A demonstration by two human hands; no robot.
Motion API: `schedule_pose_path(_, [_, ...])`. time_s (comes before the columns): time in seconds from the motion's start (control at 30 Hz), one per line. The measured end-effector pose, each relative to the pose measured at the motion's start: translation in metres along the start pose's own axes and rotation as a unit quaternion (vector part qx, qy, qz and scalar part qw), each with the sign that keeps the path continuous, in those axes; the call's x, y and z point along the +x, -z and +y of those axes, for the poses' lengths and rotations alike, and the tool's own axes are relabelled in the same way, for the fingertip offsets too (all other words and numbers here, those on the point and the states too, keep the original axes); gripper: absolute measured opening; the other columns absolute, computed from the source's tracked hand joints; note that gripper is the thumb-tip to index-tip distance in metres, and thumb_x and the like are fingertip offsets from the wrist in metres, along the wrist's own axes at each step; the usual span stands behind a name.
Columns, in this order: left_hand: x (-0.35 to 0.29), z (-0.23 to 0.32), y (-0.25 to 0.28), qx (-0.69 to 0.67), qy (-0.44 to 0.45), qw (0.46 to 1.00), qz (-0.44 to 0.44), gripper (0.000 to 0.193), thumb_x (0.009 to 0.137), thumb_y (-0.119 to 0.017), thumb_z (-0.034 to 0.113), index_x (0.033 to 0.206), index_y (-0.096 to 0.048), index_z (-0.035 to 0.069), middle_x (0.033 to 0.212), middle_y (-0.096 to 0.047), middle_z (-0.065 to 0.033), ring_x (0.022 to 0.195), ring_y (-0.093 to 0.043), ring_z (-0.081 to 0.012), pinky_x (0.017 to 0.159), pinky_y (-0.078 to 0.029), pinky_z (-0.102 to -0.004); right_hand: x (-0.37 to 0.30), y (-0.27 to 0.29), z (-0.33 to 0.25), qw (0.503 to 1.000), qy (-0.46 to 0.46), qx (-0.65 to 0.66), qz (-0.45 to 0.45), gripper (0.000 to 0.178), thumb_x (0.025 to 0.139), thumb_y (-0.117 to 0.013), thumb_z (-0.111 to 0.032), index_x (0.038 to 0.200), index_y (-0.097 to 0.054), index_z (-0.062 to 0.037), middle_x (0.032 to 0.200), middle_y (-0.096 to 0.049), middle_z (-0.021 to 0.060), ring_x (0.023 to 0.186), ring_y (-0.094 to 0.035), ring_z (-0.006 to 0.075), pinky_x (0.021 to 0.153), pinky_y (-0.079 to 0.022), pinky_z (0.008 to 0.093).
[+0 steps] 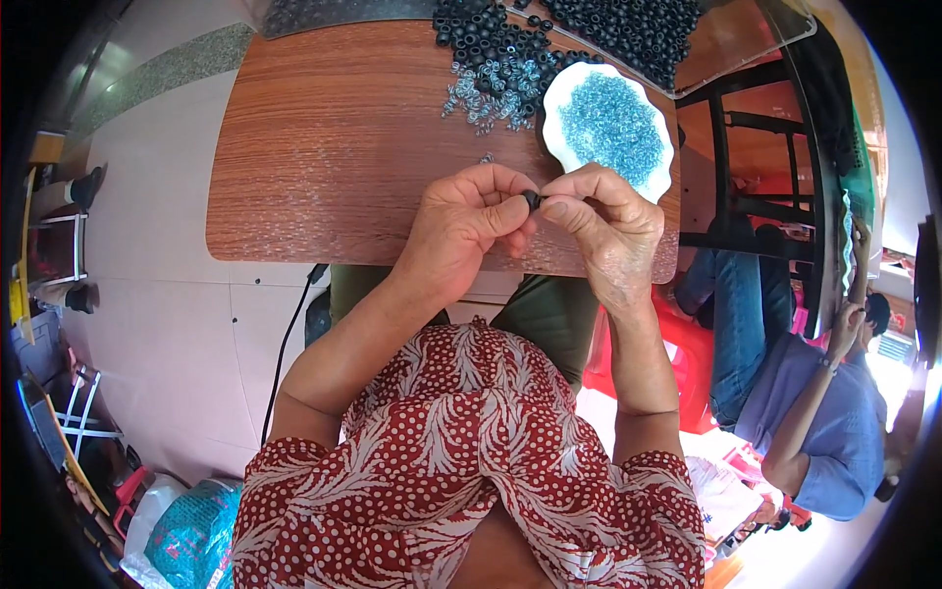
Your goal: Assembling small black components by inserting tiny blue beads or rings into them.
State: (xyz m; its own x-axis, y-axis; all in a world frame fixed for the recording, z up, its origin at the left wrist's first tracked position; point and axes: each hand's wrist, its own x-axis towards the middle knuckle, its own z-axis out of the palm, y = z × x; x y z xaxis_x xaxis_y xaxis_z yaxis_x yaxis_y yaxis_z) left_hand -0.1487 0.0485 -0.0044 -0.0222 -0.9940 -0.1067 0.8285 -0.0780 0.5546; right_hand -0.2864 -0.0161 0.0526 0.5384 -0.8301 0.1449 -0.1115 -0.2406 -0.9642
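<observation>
Black piece point(531, 200): one, small, raised between both hands over the near part of the brown table point(324, 147).
Left hand point(453, 224): thumb and fingertips clamped on it.
Right hand point(616, 224): fingertips pinched together at its right side; what they grip, I cannot tell.
Beyond: white scalloped dish point(664, 162) of clear rings point(613, 113); black heap point(481, 29) farther off.
Risk: I judge a loose left pinch could drop it; right knuckles could nudge the dish.
</observation>
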Motion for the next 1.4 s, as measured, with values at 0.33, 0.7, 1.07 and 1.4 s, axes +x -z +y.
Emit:
schedule_pose_path(0.33, [0.001,-0.009,-0.007,0.006,-0.017,0.998,0.063,0.012,0.084,-0.058,0.004,0.094,-0.057,-0.002,0.074,-0.060,-0.0067,0.059,-0.053,-0.0103,0.053,-0.044,-0.0212,-0.004,-0.003,-0.010,0.997,-0.067,-0.023,0.022,0.008,0.076,-0.063,0.004,0.084,-0.065,0.0021,0.078,-0.063,0.0031,0.071,-0.054,0.0063,0.067,-0.043,0.0189])
schedule_pose_path(0.7, [0.000,-0.009,-0.010,-0.011,0.010,0.998,0.065,0.012,0.084,-0.056,0.003,0.094,-0.057,-0.004,0.075,-0.061,-0.0086,0.060,-0.054,-0.0120,0.055,-0.045,-0.0226,0.002,0.008,0.001,0.973,-0.194,0.129,-0.003,0.006,0.078,-0.064,-0.003,0.082,-0.062,0.0018,0.070,-0.062,0.0067,0.057,-0.052,0.0087,0.053,-0.040,0.0194])
schedule_pose_path(1.07, [0.007,-0.011,-0.008,0.012,0.018,0.997,0.079,0.014,0.086,-0.055,0.005,0.096,-0.055,-0.005,0.076,-0.061,-0.0107,0.059,-0.056,-0.0162,0.053,-0.045,-0.0256,0.003,0.009,0.008,0.956,-0.221,0.190,0.027,0.009,0.081,-0.063,-0.005,0.086,-0.063,0.0027,0.071,-0.062,0.0070,0.059,-0.054,0.0092,0.051,-0.042,0.0193])
schedule_pose_path(1.4, [0.010,-0.014,-0.006,0.023,0.024,0.995,0.089,0.014,0.086,-0.055,0.005,0.095,-0.055,-0.005,0.076,-0.061,-0.0103,0.060,-0.056,-0.0159,0.053,-0.045,-0.0262,0.003,0.012,0.009,0.969,-0.201,0.139,0.021,0.009,0.082,-0.062,-0.005,0.087,-0.064,0.0019,0.071,-0.062,0.0053,0.060,-0.055,0.0077,0.052,-0.041,0.0184])
